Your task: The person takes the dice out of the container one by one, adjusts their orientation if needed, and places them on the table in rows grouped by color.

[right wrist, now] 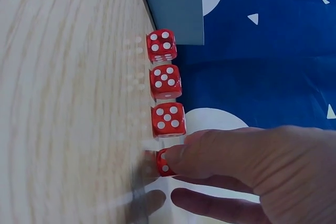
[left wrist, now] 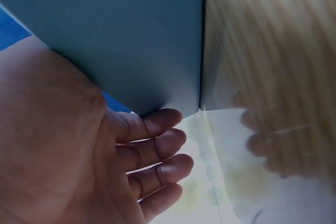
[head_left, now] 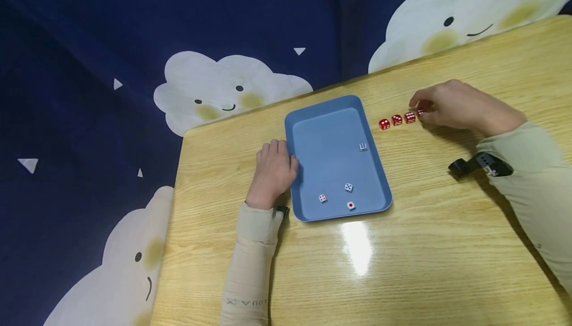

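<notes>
My right hand pinches a red die with white pips at the right end of a row. Beside it, three more red dice line up on the table, just right of the blue tray. The pinched die is partly covered by the thumb and sits at table level in the right wrist view. My left hand holds the tray's left side, its thumb over the rim and fingers along the outer wall. The left thumb is hidden in the left wrist view.
Inside the tray lie several white dice; one die is near the right wall, another die near the front. The wooden table ends at a dark blue curtain with cloud faces.
</notes>
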The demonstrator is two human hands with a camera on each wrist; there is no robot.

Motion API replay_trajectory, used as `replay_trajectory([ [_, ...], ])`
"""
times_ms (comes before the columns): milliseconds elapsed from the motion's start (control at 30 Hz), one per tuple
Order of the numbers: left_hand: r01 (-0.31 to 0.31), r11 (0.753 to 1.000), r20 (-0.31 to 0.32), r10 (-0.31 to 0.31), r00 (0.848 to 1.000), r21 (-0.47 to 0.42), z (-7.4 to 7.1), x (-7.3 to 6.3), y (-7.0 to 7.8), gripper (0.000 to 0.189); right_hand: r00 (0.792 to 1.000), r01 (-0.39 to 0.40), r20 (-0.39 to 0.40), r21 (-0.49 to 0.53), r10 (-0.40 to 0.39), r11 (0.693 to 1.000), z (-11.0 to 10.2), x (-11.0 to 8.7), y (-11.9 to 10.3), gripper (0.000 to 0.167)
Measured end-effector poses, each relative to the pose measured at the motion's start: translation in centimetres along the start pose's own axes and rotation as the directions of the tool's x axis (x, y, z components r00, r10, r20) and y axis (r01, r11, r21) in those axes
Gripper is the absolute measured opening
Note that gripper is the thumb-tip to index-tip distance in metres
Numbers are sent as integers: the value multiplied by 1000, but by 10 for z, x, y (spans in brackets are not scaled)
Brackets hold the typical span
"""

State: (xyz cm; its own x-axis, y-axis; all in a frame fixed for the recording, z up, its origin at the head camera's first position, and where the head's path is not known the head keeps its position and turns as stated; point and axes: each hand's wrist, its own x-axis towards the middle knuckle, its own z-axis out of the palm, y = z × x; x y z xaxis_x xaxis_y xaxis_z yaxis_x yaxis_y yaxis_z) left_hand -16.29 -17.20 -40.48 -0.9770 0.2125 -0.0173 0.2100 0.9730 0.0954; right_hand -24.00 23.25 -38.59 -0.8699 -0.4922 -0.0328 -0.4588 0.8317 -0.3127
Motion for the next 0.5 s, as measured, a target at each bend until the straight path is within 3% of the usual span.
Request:
replay_trajectory([
  [500,-8,1000,-1,8,1000,-1,0,1,2,34,998,-48,43,8,48,999,-11,-3,-10,36],
])
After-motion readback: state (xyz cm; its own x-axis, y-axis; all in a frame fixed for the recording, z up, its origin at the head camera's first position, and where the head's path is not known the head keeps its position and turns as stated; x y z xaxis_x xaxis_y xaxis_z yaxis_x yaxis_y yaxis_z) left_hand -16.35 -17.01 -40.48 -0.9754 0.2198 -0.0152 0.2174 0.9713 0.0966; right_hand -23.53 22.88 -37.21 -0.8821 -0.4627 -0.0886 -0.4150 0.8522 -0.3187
